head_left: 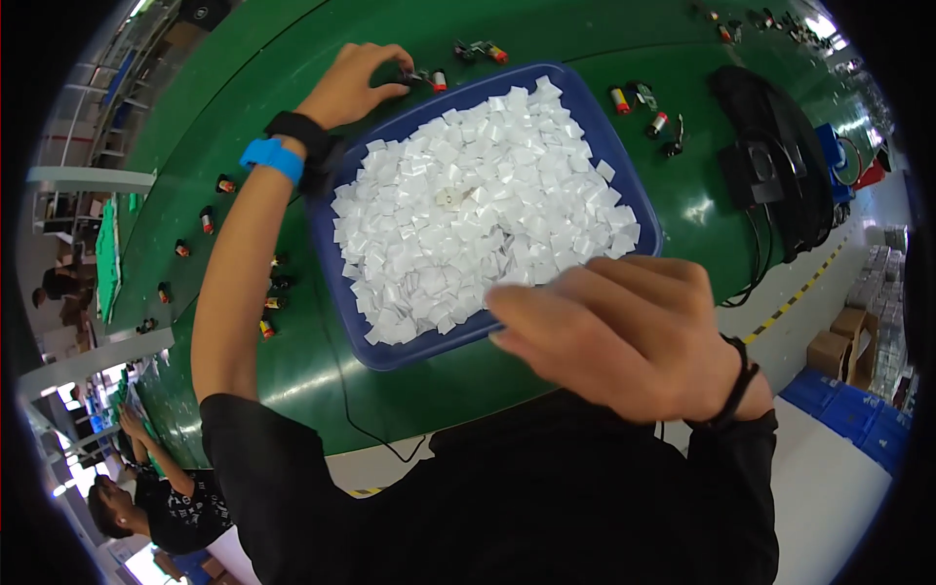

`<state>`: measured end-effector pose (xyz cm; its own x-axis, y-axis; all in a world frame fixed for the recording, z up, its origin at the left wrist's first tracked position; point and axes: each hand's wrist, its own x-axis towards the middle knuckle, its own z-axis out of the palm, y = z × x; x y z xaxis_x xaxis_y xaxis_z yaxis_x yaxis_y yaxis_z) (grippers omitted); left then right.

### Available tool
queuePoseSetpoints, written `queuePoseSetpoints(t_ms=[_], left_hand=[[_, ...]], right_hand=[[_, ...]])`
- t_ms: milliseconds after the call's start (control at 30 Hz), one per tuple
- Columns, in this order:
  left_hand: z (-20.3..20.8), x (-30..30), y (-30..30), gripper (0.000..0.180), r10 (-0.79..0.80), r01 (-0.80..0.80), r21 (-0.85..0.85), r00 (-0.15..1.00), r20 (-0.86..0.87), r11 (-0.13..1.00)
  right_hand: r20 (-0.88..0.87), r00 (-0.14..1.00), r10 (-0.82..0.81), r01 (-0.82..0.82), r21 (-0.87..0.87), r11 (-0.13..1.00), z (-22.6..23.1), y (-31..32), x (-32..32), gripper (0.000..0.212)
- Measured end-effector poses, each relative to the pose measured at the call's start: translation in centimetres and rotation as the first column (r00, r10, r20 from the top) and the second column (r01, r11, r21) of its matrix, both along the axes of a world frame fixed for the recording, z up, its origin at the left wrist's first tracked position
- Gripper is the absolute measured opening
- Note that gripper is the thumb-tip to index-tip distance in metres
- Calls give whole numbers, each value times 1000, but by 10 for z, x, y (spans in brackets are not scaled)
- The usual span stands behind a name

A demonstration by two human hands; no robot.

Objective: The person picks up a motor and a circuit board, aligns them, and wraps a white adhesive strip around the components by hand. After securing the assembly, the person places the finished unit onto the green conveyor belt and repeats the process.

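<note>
Closest to me, the right hand (634, 341) hovers over the near rim of the blue tray (385, 359), fingers curled, thumb and forefinger drawn together; blur keeps me from telling whether they pinch anything. Just ahead of it I see white squares (478, 210) heaped in the tray. Past the tray's far left corner, the left hand (353, 86) curves thumb and fingers around a dark end of the red-and-white cylinder part (440, 80); I cannot tell whether they press on it. From that hand, the cylinder lies just right, its long axis pointing roughly away from me, far nearer than to the right hand. Farther right on the green worktop (575, 39) lies another cylinder part (497, 55).
</note>
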<state>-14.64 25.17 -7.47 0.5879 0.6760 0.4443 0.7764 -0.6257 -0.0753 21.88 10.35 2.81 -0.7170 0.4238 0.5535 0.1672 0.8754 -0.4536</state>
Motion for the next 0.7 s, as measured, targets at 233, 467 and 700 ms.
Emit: queuePoseSetpoints(t_ms=[233,467,700], left_hand=[[38,24,-54,22,376,-211,-475,882,285,854],[94,106,-198,19,366,-245,-373,881,300,895],[68,129,-244,23,327,-295,-144,892,313,944]], right_hand=[[129,992,-14,33,-148,988,-23,20,-20,34],[-68,996,-64,-18,-807,591,-25,13,-45,32],[-174,981,-87,-159,-975,153,-51,3,-52,22]])
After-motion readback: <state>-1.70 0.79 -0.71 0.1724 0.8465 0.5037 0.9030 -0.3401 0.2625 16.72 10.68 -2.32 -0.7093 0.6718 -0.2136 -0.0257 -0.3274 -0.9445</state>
